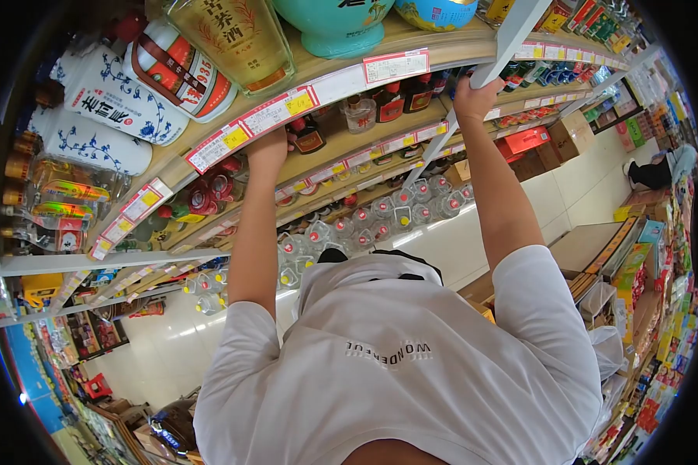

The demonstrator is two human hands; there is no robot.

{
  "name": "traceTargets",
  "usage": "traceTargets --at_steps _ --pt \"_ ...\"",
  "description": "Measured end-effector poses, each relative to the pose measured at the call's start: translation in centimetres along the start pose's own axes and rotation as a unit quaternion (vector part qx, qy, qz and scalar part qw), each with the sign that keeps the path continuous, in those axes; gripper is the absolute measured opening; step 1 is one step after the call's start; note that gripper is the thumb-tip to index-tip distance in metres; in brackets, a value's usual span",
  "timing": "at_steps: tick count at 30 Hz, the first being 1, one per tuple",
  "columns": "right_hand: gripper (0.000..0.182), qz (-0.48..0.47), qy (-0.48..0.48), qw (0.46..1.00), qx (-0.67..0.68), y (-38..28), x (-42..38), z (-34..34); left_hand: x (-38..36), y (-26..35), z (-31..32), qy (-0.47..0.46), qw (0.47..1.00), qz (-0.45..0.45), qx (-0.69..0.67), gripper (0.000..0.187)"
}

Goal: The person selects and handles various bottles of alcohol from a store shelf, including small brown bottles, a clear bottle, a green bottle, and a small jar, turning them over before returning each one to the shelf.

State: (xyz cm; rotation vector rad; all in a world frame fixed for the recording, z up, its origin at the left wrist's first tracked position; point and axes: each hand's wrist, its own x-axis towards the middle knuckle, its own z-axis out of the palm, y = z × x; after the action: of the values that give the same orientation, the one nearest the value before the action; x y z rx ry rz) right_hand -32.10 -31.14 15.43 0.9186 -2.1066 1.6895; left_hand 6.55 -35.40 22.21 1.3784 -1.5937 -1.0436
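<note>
1. Even, fairly bright light washed the floor [450, 246] and the white shirt [403, 380], where folds cast soft grey shadows.
2. White streaks of glare lay across the tiles, and small highlights on the clear jugs [364, 221].
3. Under the top shelf [322, 71], the dark bottle [310, 141] sat in shade.
4. Fisheye distortion bowed the shelf edges; black filled the corners.
5. The middle stayed fairly crisp, while goods [659, 380] at the right rim looked squeezed and soft.
</note>
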Motion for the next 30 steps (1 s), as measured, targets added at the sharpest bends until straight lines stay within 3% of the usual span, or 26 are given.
traceTargets --at_steps 4,8,14,17,20,23,26,29,30 --pt "0.051 -0.015 0.010 1.000 0.000 0.3 0.0 0.1 -3.2 -2.3 1.0 0.188 0.972 0.114 0.080 0.020" --pt "0.050 -0.019 0.016 1.000 0.007 -0.4 -0.1 -0.1 -4.5 -6.7 2.8 0.163 0.986 0.043 -0.003 0.030" --pt "0.049 -0.041 0.022 0.999 0.006 0.8 0.0 0.4 -4.1 -6.2 3.0 0.141 0.990 0.007 0.025 0.034" --pt "0.049 -0.044 0.027 0.999 0.010 0.3 -0.1 0.3 -3.4 -7.9 2.6 0.203 0.960 0.104 0.165 0.031" --pt "0.050 -0.040 0.021 0.999 0.013 0.5 -0.1 0.3 -2.4 -5.7 0.7 0.231 0.943 0.166 0.172 0.024" --pt "0.053 -0.032 0.016 0.999 -0.033 0.2 0.0 0.2 -0.1 -3.5 -1.5 0.192 0.813 0.297 0.463 0.024" --pt "0.051 -0.009 0.019 1.000 -0.004 -0.4 -0.2 0.1 3.5 -5.5 -2.3 0.102 0.813 0.319 0.476 0.027" --pt "0.050 -0.009 0.024 1.000 0.002 -0.5 -0.1 0.1 4.2 -4.9 -2.3 0.082 0.814 0.354 0.452 0.030" --pt "0.051 -0.008 0.024 1.000 0.000 -0.5 -0.2 0.1 4.7 -5.3 -2.2 0.010 0.888 0.250 0.387 0.031"
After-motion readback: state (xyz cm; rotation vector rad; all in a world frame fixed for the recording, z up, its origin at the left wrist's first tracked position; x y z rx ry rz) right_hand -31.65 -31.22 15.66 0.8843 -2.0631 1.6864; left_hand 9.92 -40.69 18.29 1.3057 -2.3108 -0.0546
